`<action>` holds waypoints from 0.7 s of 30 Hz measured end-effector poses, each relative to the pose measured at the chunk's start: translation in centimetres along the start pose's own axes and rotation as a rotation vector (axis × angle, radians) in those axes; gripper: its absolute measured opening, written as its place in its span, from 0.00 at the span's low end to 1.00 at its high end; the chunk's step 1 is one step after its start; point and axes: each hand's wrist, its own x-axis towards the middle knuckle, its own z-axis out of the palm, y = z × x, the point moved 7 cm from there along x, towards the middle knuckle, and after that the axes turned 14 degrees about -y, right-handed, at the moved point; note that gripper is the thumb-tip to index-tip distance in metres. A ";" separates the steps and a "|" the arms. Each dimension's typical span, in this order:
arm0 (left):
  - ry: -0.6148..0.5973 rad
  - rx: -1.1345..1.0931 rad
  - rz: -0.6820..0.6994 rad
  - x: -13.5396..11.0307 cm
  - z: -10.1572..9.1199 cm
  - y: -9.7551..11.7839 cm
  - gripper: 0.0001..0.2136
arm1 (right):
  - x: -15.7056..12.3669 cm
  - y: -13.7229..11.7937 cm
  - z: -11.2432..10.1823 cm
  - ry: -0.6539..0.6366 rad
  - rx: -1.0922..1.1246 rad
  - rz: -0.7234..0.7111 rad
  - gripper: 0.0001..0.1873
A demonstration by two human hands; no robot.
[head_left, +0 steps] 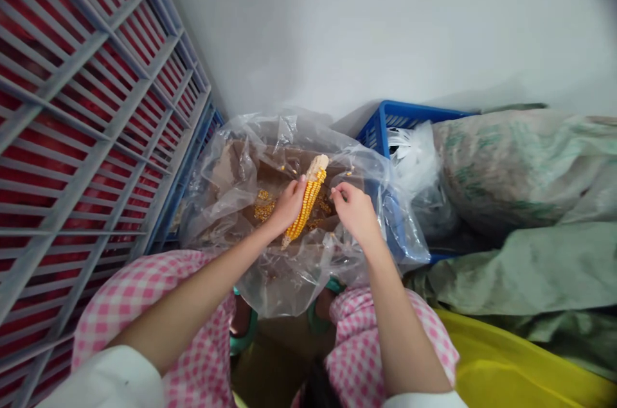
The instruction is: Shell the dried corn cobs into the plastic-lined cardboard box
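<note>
A yellow ear of corn [306, 204] is tilted over a cardboard box [236, 167] lined with clear plastic. Its upper end is bare pale cob, while rows of kernels cover the rest. My left hand [289, 204] is closed around the ear from the left side. Just right of the cob, apart from it, my right hand [351, 205] has its fingers curled and the thumb against the forefinger; whatever may be between them is too small to make out. Loose kernels [264, 205] lie on the bottom of the box, with a few on the plastic liner [284, 289].
Grey slatted crates [103, 138] with red contents rise on the left. At the right stand a blue basket [385, 122] with a white plastic bag [417, 154], a stuffed woven sack [520, 167] and yellow material [511, 356]. A white wall [376, 29] closes the back.
</note>
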 end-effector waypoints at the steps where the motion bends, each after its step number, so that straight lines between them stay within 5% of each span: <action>1: -0.002 0.004 0.005 0.0 0.0 0.0 0.21 | 0.0 0.0 0.0 0.000 -0.003 0.002 0.11; 11: -0.131 0.170 0.032 0.0 0.7 -0.7 0.17 | 0.6 1.4 -0.3 -0.188 0.031 -0.070 0.12; 17: 0.051 -0.001 -0.108 -0.4 0.8 -3.0 0.20 | 0.5 -0.8 2.9 0.000 -0.082 0.097 0.14; 21: 0.054 -0.204 -0.138 -0.5 0.9 -3.5 0.21 | 0.5 -1.5 2.4 0.004 -0.143 0.072 0.14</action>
